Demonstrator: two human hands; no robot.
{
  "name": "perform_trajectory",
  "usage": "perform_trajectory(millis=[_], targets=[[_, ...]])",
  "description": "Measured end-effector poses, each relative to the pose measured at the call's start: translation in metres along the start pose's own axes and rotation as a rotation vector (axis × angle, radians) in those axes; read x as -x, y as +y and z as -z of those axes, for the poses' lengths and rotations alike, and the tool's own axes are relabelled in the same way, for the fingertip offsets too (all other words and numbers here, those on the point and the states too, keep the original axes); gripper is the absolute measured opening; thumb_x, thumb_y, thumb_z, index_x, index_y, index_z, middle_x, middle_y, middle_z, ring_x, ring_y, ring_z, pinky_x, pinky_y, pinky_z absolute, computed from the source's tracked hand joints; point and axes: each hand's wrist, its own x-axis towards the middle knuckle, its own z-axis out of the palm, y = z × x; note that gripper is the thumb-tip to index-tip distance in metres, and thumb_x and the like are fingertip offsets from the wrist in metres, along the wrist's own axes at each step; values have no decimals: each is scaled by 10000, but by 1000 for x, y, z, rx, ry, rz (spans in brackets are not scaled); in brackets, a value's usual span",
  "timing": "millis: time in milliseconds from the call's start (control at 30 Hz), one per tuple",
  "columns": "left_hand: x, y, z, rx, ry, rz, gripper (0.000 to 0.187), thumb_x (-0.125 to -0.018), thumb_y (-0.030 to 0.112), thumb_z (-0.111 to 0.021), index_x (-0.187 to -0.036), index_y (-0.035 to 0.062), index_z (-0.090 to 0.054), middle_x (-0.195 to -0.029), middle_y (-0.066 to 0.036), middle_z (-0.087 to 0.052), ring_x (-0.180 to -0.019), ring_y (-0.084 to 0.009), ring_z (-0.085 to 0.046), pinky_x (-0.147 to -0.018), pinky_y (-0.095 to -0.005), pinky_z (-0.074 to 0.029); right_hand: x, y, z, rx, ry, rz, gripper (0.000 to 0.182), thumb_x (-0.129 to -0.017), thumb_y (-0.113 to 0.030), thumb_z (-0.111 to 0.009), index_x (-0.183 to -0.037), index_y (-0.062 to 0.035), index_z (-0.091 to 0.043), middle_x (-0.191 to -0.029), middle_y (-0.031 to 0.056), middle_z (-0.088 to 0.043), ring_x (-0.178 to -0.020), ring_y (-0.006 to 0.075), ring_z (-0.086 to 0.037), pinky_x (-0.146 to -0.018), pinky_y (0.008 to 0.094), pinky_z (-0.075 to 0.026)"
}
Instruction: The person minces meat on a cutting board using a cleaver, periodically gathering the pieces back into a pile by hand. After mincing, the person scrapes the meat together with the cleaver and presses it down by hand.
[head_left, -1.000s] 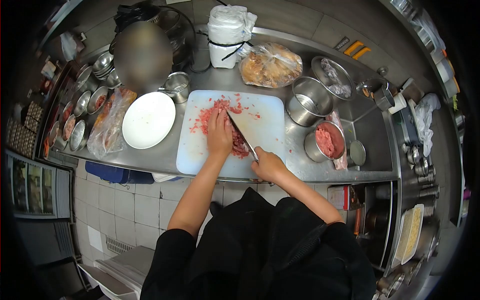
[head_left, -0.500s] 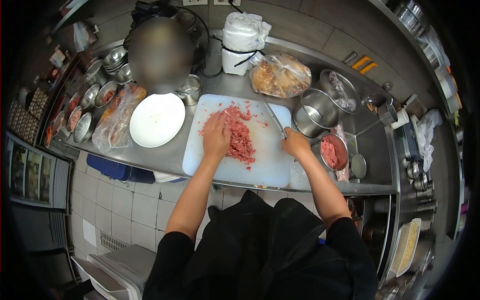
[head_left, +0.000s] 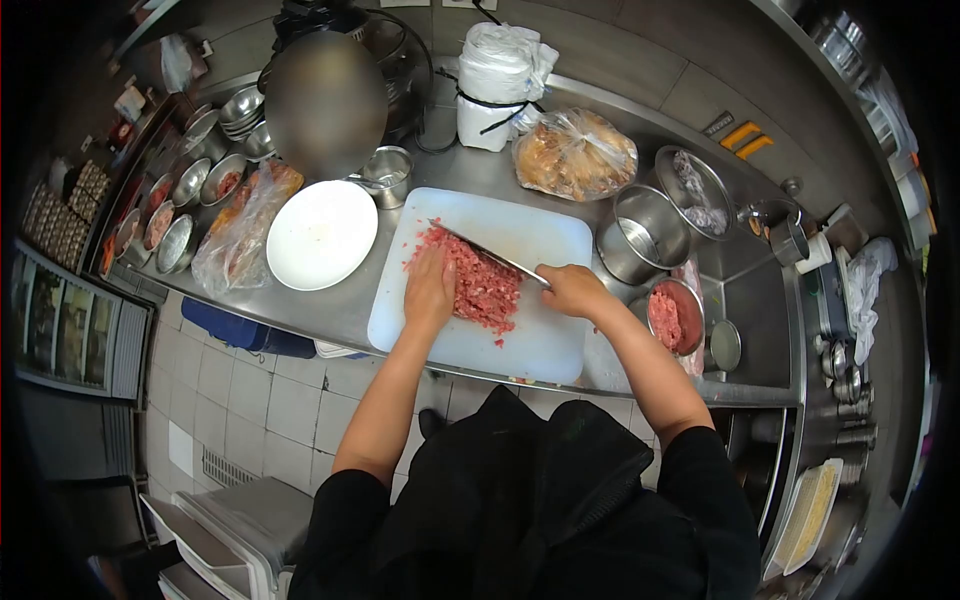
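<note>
Chopped pink meat [head_left: 487, 294] lies in a heap on the white cutting board [head_left: 415, 335]. My left hand [head_left: 430, 288] rests flat against the heap's left side, its fingers stretched out and holding nothing. With my right hand [head_left: 572, 290], closed round the handle, I hold a knife [head_left: 490, 255]. The blade slants from the right hand up to the left, along the upper edge of the meat, with its tip near the top left of the heap.
Left of the board are a white plate [head_left: 322, 235], a plastic bag of food [head_left: 245, 235] and metal bowls. Behind stand a white wrapped bundle [head_left: 490, 85] and a bagged item [head_left: 577, 155]. To the right are a pot [head_left: 643, 235], a meat bowl [head_left: 673, 318] and a sink [head_left: 755, 300].
The knife has swung from the board's upper right over to the top edge of the meat. My right hand has moved slightly left; my left hand stays on the meat.
</note>
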Motion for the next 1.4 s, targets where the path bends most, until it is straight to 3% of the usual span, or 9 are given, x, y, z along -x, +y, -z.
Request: perform_trajectory(millis=[200, 400, 500, 667, 800, 900, 1067, 1200, 1400], targets=[[0, -4, 12, 223, 101, 138, 485, -1045, 307, -454, -1364, -54, -513, -1435, -251, -494, -1345, -396, -453, -1140, -442, -341, -31, 4, 4, 20, 147, -83, 290, -834, -197, -634, -1097, -77, -604, -865, 201, -705, -848, 409, -679, -754, 526, -518], [-20, -41, 7, 227, 136, 218, 518, -1060, 341, -411, -1382, -56, -495, -1438, -262, -485, -1355, -409, -436, -1143, -431, -338, -11, -16, -2, 109, -1, 21, 278, -837, -194, -639, -1083, -74, -588, -868, 202, -706, -836, 406, -678, -754, 521, -513], [-50, -56, -3, 165, 59, 121, 530, -1061, 366, -395, -1381, -42, -506, -1446, -244, -488, -1375, -382, -427, -1166, -424, -304, 15, -20, 3, 19, 68, -51, 261, -839, -182, -611, -1074, -69, -601, -875, 198, -709, -841, 398, -682, -761, 515, -522], [-88, -61, -4, 124, -378, -223, 561, -1069, 434, -301, -1376, 33, -545, -1429, -174, -534, -1396, -297, -426, -1201, -405, -248, 71, -16, -4, -41, 110, -355, 281, -844, -188, -599, -1093, -59, -587, -900, 225, -707, -871, 417, -681, -796, 524, -520], [-78, -50, -3, 259, -467, -260, 571, -1055, 458, -321, -1330, 37, -593, -1366, -167, -589, -1338, -301, -486, -1159, -418, -307, 98, -30, -31, -81, 139, -613, 327, -845, -204, -624, -1108, -21, -561, -893, 265, -692, -890, 447, -669, -825, 543, -512], [-57, -24, -5, 394, -452, -154, 535, -1051, 426, -360, -1242, 10, -636, -1288, -185, -629, -1257, -333, -538, -1103, -439, -360, 85, -71, -44, -166, 91, -621, 368, -854, -190, -613, -1154, 9, -537, -917, 284, -688, -903, 453, -669, -839, 536, -518], [-20, 26, -19, 311, -98, 203, 446, -1046, 358, -413, -1154, -7, -645, -1244, -206, -634, -1236, -372, -532, -1096, -457, -357, 47, -127, -51, -209, 59, -460, 331, -861, -170, -603, -1121, 17, -521, -938, 289, -686, -917, 453, -667, -840, 529, -519], [-14, 30, -41, 274, 77, 150, 468, -1046, 372, -406, -1279, 13, -595, -1377, -197, -559, -1330, -370, -458, -1154, -476, -289, 42, -122, -45, -214, 77, -478, 285, -869, -185, -600, -1072, 1, -530, -931, 290, -683, -919, 462, -661, -847, 526, -514], [-23, 10, -10, 226, -130, -86, 536, -1044, 410, -393, -1433, 57, -500, -1519, -148, -447, -1442, -337, -343, -1208, -476, -200, 93, -111, -42, -354, 237, -644, 318, -869, -217, -591, -1100, 0, -559, -947, 283, -687, -941, 453, -660, -853, 512, -509]])
